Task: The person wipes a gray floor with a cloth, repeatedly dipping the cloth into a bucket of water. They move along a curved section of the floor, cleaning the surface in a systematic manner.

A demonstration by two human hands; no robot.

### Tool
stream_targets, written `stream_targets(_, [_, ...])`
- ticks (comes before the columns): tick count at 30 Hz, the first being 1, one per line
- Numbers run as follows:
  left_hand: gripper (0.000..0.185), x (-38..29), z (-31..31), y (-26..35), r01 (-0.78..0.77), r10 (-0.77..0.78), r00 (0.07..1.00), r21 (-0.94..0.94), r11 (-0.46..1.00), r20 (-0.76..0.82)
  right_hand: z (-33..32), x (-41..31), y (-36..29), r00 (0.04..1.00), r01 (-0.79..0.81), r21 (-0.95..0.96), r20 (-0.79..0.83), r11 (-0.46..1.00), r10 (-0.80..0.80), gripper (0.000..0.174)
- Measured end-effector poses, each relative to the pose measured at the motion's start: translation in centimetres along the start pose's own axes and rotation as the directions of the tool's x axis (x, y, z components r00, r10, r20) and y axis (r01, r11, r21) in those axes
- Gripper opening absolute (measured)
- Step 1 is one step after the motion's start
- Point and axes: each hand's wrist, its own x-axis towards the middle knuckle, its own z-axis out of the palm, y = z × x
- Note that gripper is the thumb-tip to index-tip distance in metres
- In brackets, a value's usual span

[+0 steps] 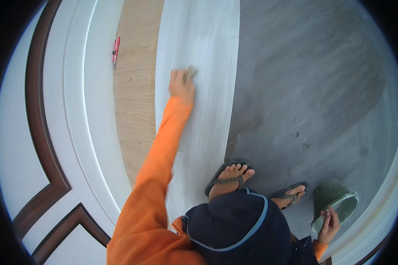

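Note:
My left hand (181, 85) reaches forward, its fingers closed on a small yellowish-green piece (190, 73), perhaps a cloth or sponge; blur hides the detail. This piece is against a long pale wood-look strip (199, 43). At the lower right, my right hand (330, 224) pinches the rim of a dark green bucket (331, 195), which looks tilted with its mouth towards me. The bucket has whitish stains around its rim, and its contents cannot be made out.
A tan wood-look strip (137, 79) runs left of the pale one, with a slim red tool (116, 53) at its far edge. White panelling with brown trim (36, 99) stands at the left. Grey smeared floor (301, 82) extends right. My sandalled feet (230, 177) are near the strip and bucket.

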Motion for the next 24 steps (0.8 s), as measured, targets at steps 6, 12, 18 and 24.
stream_targets(6, [0.010, -15.5, -3.3, -0.9, -0.477, 0.494, 0.844, -0.131, 0.869, 0.206, 0.6, 0.4, -1.6, 0.972, 0.224, 0.001, -0.068, 0.975, -0.224, 0.025])
stream_targets(12, [0.004, -7.5, -2.9, -3.4, -0.120, 0.119, 0.982, 0.003, 0.993, 0.148, 0.3, 0.7, -3.0, 0.981, 0.192, 0.013, -0.018, 0.981, -0.192, 0.023])
stream_targets(18, [0.014, 1.3, 4.9, -0.6, -0.230, 0.229, 0.972, -0.012, 0.973, -0.044, -0.5, 2.0, -3.5, 0.921, 0.359, -0.168, -0.096, 0.918, -0.378, 0.024])
stream_targets(24, [0.011, -27.2, -13.2, -3.2, -0.074, 0.061, 0.965, 0.044, 0.996, 0.257, 0.5, -0.6, -0.4, 0.981, 0.160, 0.105, -0.124, 0.982, -0.146, 0.026])
